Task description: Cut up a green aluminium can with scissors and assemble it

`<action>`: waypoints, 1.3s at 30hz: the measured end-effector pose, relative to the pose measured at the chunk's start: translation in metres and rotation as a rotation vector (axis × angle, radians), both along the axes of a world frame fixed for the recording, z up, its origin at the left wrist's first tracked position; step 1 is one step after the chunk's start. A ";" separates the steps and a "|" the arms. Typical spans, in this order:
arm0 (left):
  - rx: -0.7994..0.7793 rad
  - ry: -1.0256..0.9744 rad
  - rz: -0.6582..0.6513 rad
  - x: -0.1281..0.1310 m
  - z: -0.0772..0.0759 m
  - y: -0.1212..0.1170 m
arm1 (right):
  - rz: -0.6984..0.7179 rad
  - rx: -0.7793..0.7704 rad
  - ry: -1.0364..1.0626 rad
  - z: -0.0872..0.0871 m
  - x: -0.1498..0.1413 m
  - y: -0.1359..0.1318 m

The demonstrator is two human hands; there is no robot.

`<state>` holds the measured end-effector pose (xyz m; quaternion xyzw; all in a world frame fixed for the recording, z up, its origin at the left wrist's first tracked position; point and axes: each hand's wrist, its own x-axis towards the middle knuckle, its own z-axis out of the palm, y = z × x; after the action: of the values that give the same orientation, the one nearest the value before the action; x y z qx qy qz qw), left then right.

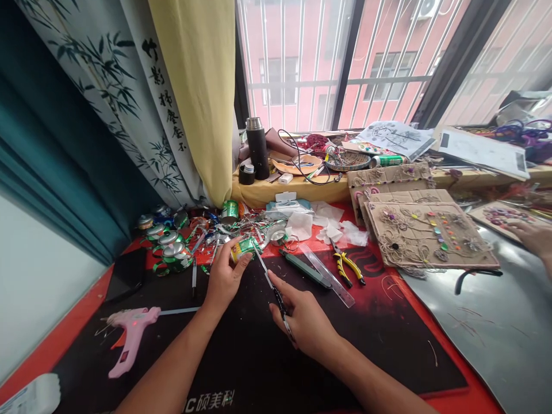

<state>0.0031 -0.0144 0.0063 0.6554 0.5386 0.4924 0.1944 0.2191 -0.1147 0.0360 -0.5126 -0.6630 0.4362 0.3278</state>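
My left hand [226, 270] is closed around a cut piece of a green and yellow drink can [245, 248]. A pair of scissors [264, 268] is gripped in my right hand [304, 316], its blades pointing up and left to the edge of the can piece. Whether the blades are parted I cannot tell. Behind my hands lies a heap of shiny metal strips and can scraps [211, 230]. To the left stand several small can pieces shaped like teapots [176, 256], and a pen [194, 277] lies near my left wrist.
A pink glue gun [135, 336] with a glue stick rests on the black mat [259, 368]. Right of my hands lie a green cutter [305, 269], a clear ruler [330, 279] and yellow pliers [347, 264]. Another person's hand [532, 236] reaches in beside cardboard boards [431, 230].
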 end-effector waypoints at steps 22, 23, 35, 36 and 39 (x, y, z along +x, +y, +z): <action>-0.168 -0.138 -0.014 0.001 0.009 -0.004 | 0.005 0.077 -0.086 -0.007 0.002 0.003; -0.176 -0.141 -0.020 0.001 0.008 -0.005 | 0.004 0.076 -0.082 -0.007 0.002 0.003; -0.162 -0.119 -0.017 0.004 0.004 -0.006 | 0.003 0.077 -0.063 -0.008 0.001 0.002; -0.153 -0.104 -0.011 0.004 0.004 -0.006 | 0.002 0.075 -0.059 -0.007 0.001 0.002; -0.092 -0.052 0.012 0.003 0.004 -0.005 | 0.002 0.054 -0.037 -0.006 0.000 0.001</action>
<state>0.0058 -0.0197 0.0105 0.6294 0.5594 0.4853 0.2354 0.2190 -0.1139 0.0302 -0.5107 -0.6810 0.4090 0.3287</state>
